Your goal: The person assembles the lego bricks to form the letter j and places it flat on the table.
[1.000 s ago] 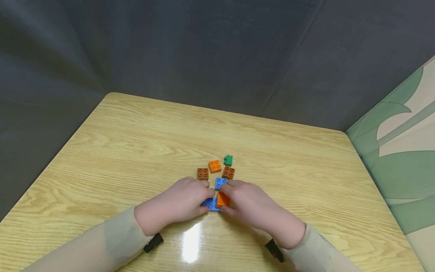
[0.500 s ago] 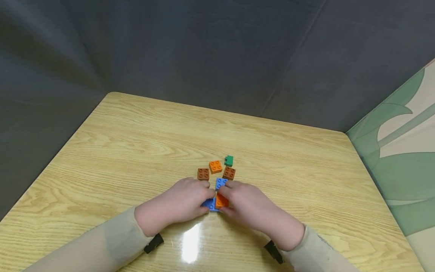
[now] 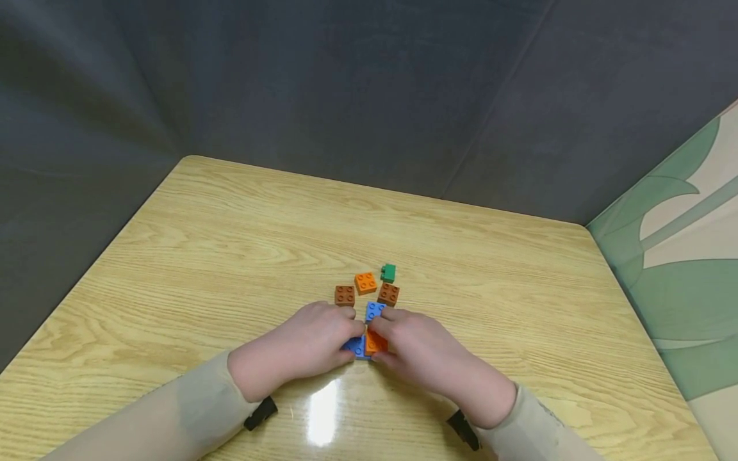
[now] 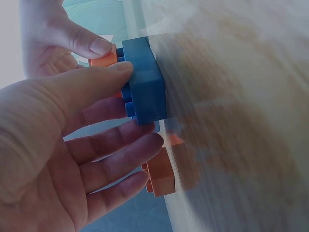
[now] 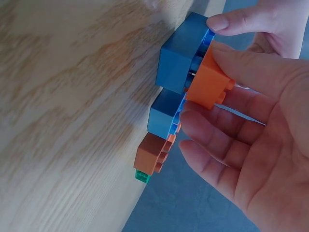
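My left hand (image 3: pixel 311 338) holds a long blue toy brick (image 4: pixel 147 82) on the table, its thumb by the studs. Between thumb and fingers, my right hand (image 3: pixel 423 349) pinches an orange brick (image 5: pixel 207 79) at the right end of that blue brick. Blue studs still show in the right wrist view between the two bricks, and the orange one looks slightly tilted. Just beyond the fingers lies a smaller square blue brick (image 3: pixel 373 310). The left hand covers part of the long brick in the head view.
Behind the hands are two brown bricks, left (image 3: pixel 344 295) and right (image 3: pixel 389 294), a second orange brick (image 3: pixel 366 282) and a small green brick (image 3: pixel 389 273) on its side. The wooden table (image 3: pixel 490 269) reaches back to a dark curtain (image 3: pixel 369 89); a leaf-patterned surface (image 3: pixel 686 256) borders it on the right.
The orange brick in my right hand has shifted slightly left over the long blue brick, between the first two frames. Since then both hands have stayed nearly still.
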### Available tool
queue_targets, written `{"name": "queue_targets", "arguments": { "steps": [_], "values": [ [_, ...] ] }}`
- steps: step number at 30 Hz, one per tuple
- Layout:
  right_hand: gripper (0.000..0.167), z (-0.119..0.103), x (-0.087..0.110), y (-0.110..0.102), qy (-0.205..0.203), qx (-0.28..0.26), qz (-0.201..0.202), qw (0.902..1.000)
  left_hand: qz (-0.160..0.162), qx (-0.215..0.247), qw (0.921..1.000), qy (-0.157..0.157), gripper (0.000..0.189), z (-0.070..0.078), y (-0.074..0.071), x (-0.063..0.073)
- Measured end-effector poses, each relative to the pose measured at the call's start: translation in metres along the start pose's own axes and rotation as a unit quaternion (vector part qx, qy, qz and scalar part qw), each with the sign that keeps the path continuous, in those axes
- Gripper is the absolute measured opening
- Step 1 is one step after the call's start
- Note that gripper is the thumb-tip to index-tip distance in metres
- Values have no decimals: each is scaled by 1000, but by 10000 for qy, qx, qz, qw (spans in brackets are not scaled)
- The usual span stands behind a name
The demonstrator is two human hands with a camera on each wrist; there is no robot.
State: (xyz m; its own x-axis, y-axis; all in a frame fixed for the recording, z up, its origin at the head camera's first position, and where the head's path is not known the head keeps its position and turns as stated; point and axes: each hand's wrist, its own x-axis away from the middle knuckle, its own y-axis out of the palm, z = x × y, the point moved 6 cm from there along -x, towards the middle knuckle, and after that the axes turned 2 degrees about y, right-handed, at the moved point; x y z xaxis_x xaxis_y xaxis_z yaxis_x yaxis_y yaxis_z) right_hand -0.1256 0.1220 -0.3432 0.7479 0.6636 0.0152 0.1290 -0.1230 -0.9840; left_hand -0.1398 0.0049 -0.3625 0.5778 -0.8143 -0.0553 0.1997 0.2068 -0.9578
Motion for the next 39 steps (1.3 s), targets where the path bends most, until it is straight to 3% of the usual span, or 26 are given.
{"name": "queue_targets", "arguments": {
  "steps": [14,24,39],
  "values": [
    [24,-1,2,1,138,18,-15,9999,-23,67,10000,-13,19,1,1,0],
    [24,-6,2,1,-48,259,209,9994,28,67,10000,-4,20,0,1,0],
    [19,-9,0,3,19,229,174,9996,-20,134,9999,-76,21,-1,-1,0]
  ]
}}
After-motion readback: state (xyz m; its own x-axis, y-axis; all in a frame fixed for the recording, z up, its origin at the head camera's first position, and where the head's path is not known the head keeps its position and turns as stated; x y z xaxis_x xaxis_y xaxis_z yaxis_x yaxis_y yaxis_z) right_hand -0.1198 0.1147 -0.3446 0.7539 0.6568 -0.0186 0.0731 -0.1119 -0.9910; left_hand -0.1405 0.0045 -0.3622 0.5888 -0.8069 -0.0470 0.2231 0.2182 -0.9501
